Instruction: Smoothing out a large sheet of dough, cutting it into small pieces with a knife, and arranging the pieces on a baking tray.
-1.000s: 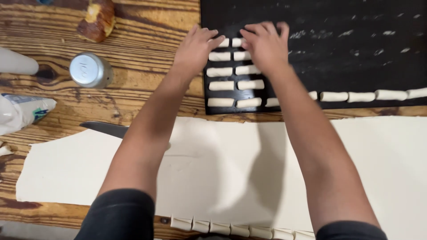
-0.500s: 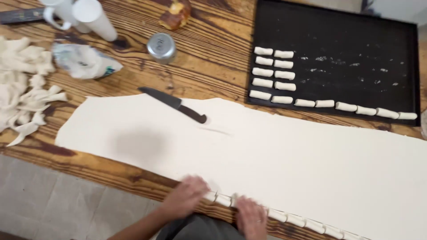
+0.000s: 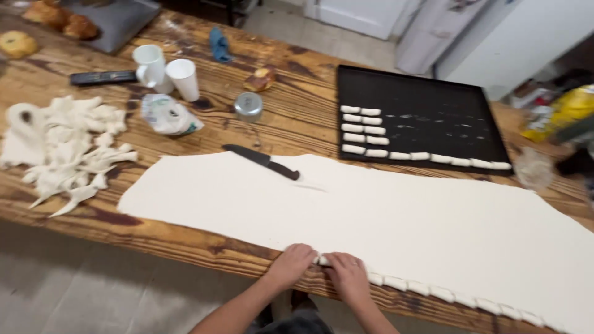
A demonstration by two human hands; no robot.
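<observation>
A long sheet of pale dough [image 3: 383,216] lies across the wooden table [image 3: 204,241]. Along its near edge runs a row of small cut dough pieces [image 3: 445,294]. My left hand [image 3: 292,263] and my right hand [image 3: 346,275] rest side by side on the left end of that row, fingers curled over a small dough piece [image 3: 323,260] between them. A black baking tray [image 3: 427,117] at the far side holds several small dough rolls [image 3: 364,130] in two short columns and one line along its near rim.
A black knife [image 3: 263,162] lies on the dough's far edge. Dough scraps [image 3: 68,148] pile at the left. Two white cups [image 3: 167,74], a crumpled wrapper [image 3: 167,116], a small metal tin [image 3: 248,105], a remote [image 3: 102,77] and bread rolls [image 3: 260,78] stand behind.
One second ago both hands were on the tray among the rolls. They have come back to the near edge of the dough sheet, and the view has pulled back and widened.
</observation>
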